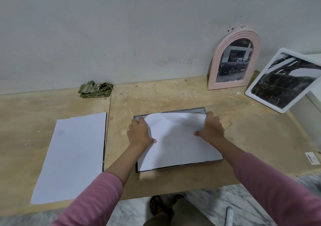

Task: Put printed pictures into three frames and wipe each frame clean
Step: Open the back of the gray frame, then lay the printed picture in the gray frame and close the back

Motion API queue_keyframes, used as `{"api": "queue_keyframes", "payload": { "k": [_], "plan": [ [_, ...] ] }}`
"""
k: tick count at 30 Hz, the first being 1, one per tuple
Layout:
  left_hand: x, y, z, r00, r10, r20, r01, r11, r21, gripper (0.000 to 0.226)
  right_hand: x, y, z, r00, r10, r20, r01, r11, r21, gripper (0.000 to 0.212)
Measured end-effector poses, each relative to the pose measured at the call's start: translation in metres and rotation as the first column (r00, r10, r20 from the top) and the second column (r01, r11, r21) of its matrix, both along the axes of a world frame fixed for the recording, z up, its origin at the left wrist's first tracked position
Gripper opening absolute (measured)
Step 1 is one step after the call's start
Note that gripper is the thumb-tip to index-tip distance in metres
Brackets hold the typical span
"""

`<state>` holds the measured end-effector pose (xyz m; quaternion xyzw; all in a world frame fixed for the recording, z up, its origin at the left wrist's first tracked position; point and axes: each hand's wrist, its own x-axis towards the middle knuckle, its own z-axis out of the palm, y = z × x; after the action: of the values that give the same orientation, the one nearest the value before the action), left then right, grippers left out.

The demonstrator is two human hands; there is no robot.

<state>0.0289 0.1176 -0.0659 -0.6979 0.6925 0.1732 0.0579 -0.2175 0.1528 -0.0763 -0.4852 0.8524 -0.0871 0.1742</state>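
Observation:
A dark rectangular frame [194, 110] lies flat on the wooden table [251, 138], mostly covered by a white sheet [175, 147] turned blank side up. My left hand [139, 133] pinches the sheet's left edge. My right hand [211, 128] grips its far right corner, which bulges upward. To the left lies another white sheet [69, 158] over a dark board. A pink arched frame [234, 60] with a car picture leans on the wall. A white frame [281, 81] with a dark picture leans at the right. A crumpled green cloth [95, 89] sits by the wall.
The table's front edge [173, 193] runs just above my sandalled feet [165, 205] on a marble floor. A small barcode label [312, 158] lies at the right edge. A white object [229, 216] shows on the floor below.

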Motion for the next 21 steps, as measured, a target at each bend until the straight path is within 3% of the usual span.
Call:
{"api": "queue_keyframes", "payload": {
  "k": [2, 4, 7, 10, 12, 17, 21],
  "plan": [
    [0.001, 0.003, 0.000, 0.997, 0.055, -0.060, -0.055, 0.998, -0.012, 0.110, -0.010, 0.000, -0.001, 0.955, -0.141, 0.259, 0.153, 0.988, -0.028, 0.072],
    [0.004, 0.005, 0.000, 0.972, 0.125, -0.201, -0.130, 0.991, -0.013, 0.115, -0.019, -0.001, 0.000, 0.883, -0.203, 0.423, 0.245, 0.968, -0.047, 0.052],
    [0.010, 0.008, 0.004, 0.833, 0.247, -0.495, -0.277, 0.961, 0.014, 0.105, -0.026, -0.003, 0.004, 0.832, -0.097, 0.546, 0.194, 0.973, -0.123, 0.015],
    [0.022, 0.008, 0.013, 0.696, 0.353, -0.625, -0.403, 0.913, 0.066, 0.048, -0.033, -0.011, 0.021, 0.829, 0.090, 0.553, 0.045, 0.973, -0.227, 0.025],
    [0.031, 0.007, 0.020, 0.598, 0.399, -0.695, -0.461, 0.881, 0.108, 0.020, -0.034, -0.019, 0.034, 0.821, 0.172, 0.545, -0.015, 0.959, -0.281, 0.020],
    [0.049, 0.016, 0.045, 0.333, 0.462, -0.822, -0.590, 0.782, 0.200, 0.019, -0.011, -0.055, 0.061, 0.811, 0.230, 0.538, -0.042, 0.940, -0.338, 0.020],
    [0.079, 0.026, 0.061, 0.229, 0.473, -0.851, -0.682, 0.702, 0.206, 0.022, 0.028, -0.084, 0.081, 0.777, 0.336, 0.533, -0.147, 0.919, -0.365, 0.023]
  ]
}}
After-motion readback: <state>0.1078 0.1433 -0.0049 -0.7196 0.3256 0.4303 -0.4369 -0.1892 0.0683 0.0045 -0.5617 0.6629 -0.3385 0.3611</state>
